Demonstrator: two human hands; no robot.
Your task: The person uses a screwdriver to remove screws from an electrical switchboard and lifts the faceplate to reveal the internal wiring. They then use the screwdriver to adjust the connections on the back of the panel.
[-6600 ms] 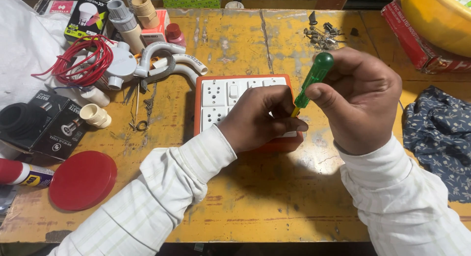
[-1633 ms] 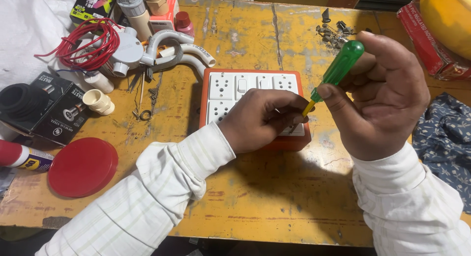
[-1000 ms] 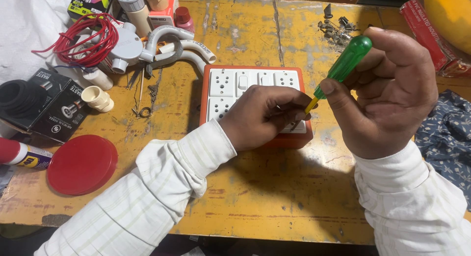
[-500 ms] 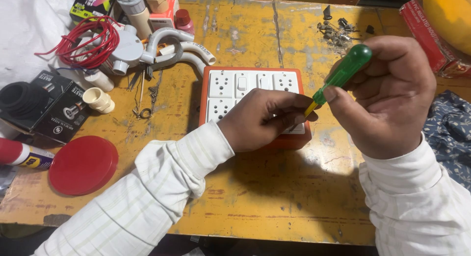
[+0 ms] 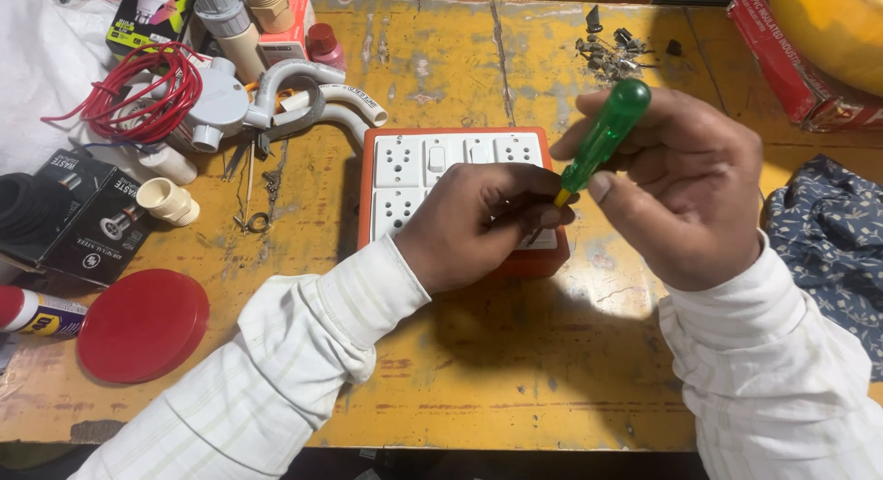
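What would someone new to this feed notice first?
The two hands at centre: the right hand grips a green screwdriver, its tip down by the left hand, which rests on the orange-framed white switchboard. Next, the red wire coil among grey pipe fittings at top left, and the red lid at lower left.

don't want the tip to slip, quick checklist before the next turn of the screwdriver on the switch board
1. Green screwdriver gripped firmly in the right hand: ok.
2. Left hand resting on the orange-framed switch board to steady it: ok.
3. Tip seated in a screw: cannot tell, the left fingers hide it.
4. Board lying flat on the yellow table: ok.
5. Screwdriver upright over the screw: not ok, it leans up and to the right.
6. Fingers clear of the tip: not ok, they crowd around it.
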